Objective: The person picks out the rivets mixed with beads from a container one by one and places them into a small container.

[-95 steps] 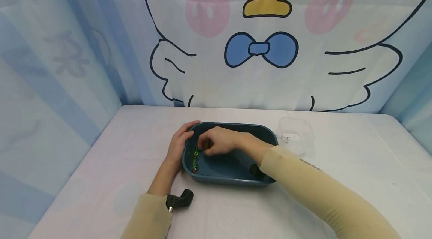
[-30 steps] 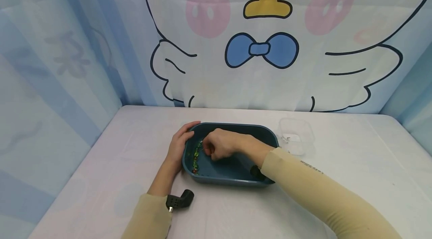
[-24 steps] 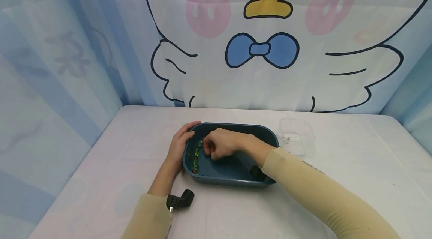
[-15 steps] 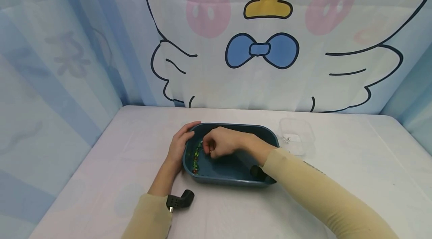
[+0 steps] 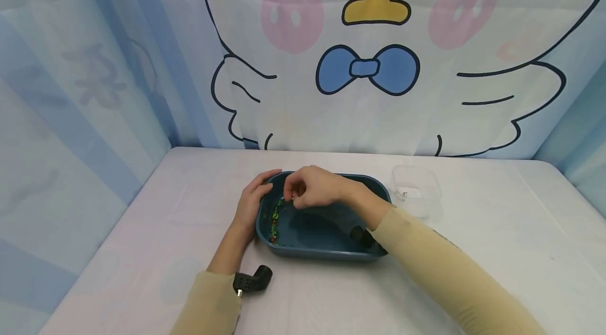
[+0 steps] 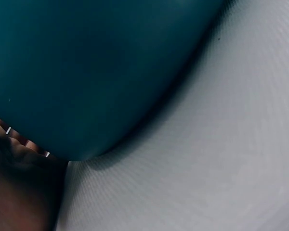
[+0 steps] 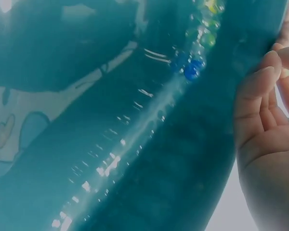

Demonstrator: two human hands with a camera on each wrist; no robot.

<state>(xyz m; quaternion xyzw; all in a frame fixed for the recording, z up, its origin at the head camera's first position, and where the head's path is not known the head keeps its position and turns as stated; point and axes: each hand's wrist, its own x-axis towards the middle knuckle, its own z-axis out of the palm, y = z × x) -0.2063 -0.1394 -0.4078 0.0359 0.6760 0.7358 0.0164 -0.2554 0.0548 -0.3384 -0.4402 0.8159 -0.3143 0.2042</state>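
Clear tub (image 5: 415, 188) beside tray (image 5: 326, 253) (beads (image 5: 274, 217) inside)

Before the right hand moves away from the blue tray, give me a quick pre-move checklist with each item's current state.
1. Left hand steadies blue tray at its left end: ok.
2. Right hand raised over the tray, fingertips pinched together: ok.
3. Bead actually held in the pinch: cannot tell.
4. Beads lie along the tray's left inner wall: ok.
5. Clear container upright, open, right of the tray: ok.
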